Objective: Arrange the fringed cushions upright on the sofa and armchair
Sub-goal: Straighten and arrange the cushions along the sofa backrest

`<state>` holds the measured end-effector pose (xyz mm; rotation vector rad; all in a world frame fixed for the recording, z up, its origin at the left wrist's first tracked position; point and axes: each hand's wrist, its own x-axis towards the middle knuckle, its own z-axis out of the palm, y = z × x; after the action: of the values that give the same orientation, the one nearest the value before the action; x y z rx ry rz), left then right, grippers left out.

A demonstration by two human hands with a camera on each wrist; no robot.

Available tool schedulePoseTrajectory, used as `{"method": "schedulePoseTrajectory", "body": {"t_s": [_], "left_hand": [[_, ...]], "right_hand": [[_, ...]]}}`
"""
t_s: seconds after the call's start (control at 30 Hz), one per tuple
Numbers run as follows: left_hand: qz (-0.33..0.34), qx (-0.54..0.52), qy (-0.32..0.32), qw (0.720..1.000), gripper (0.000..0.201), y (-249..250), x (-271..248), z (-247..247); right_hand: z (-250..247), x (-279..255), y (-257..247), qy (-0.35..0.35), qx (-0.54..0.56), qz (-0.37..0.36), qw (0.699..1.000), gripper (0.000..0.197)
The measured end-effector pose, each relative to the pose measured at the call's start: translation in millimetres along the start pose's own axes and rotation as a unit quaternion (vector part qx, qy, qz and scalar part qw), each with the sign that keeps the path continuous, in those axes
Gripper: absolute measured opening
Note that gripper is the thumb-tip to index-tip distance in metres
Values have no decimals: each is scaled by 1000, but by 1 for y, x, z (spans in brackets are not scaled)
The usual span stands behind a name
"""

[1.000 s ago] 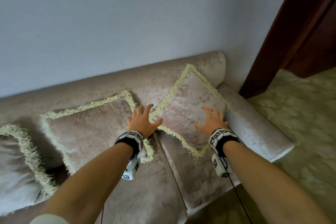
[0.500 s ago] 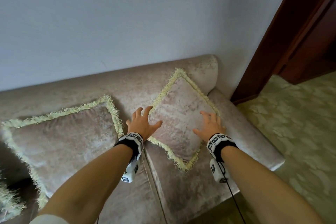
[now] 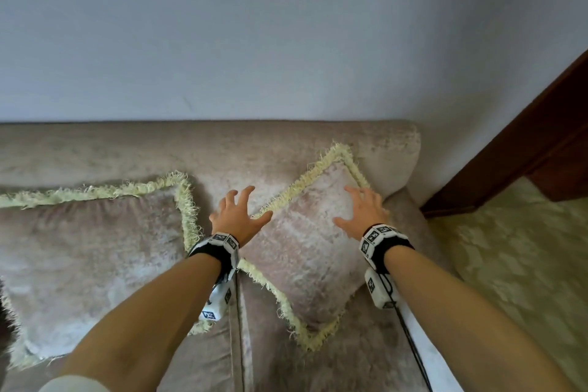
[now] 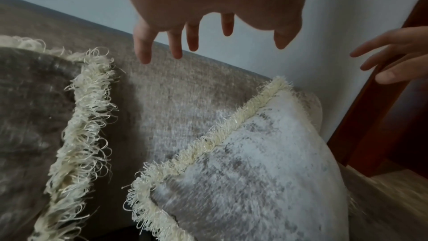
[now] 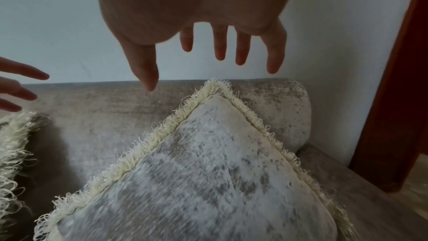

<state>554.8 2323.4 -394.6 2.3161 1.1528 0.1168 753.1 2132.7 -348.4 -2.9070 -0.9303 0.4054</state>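
A beige fringed cushion (image 3: 305,251) stands on one corner like a diamond against the sofa back (image 3: 222,149), near the right armrest. My left hand (image 3: 238,210) hovers with fingers spread over its upper left edge; my right hand (image 3: 362,210) hovers spread over its upper right part. In the wrist views both hands are clear of the cushion (image 4: 254,171) (image 5: 197,180), with a gap between fingers (image 5: 220,50) and fabric. Neither hand holds anything. A second, larger fringed cushion (image 3: 89,251) leans against the sofa back to the left.
The sofa's right armrest (image 3: 423,264) lies just beyond the diamond cushion. A dark wooden door frame (image 3: 525,143) rises at the right over patterned green flooring (image 3: 525,264). A plain pale wall (image 3: 254,25) stands behind the sofa.
Both hands have lifted off the diamond cushion and moved up toward its top corner, fingers still spread. The view has swung so the sofa sits level; the cushions have not shifted.
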Motion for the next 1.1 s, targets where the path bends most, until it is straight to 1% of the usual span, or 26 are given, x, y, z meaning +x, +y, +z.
{"method": "schedulePoseTrajectory", "body": {"t_s": [0.13, 0.23, 0.3, 0.37, 0.5, 0.6, 0.73, 0.83, 1.1], "left_hand": [[-27, -12, -26, 999, 81, -10, 16, 19], [-43, -32, -52, 997, 84, -13, 22, 38], [-62, -41, -63, 995, 85, -14, 26, 49], [-88, -47, -65, 993, 87, -14, 31, 59], [-134, -39, -69, 988, 91, -10, 45, 75], [-157, -40, -68, 984, 93, -9, 58, 86], [-186, -31, -78, 979, 94, -10, 74, 98], [-195, -17, -99, 976, 93, -11, 83, 104], [-204, -23, -149, 967, 93, -17, 100, 121]], "right_hand": [[5, 40, -1, -21, -20, -33, 999, 79], [9, 69, -1, -52, -27, -60, 996, 80], [11, 87, -2, -67, -50, -83, 993, 81], [12, 105, -5, -68, -88, -119, 987, 81], [13, 141, -17, -81, -149, -201, 965, 81], [14, 166, -26, -88, -200, -256, 942, 82], [20, 192, -32, -83, -257, -305, 913, 83], [25, 205, -33, -83, -278, -320, 902, 86], [35, 221, -26, -122, -338, -306, 882, 89]]}}
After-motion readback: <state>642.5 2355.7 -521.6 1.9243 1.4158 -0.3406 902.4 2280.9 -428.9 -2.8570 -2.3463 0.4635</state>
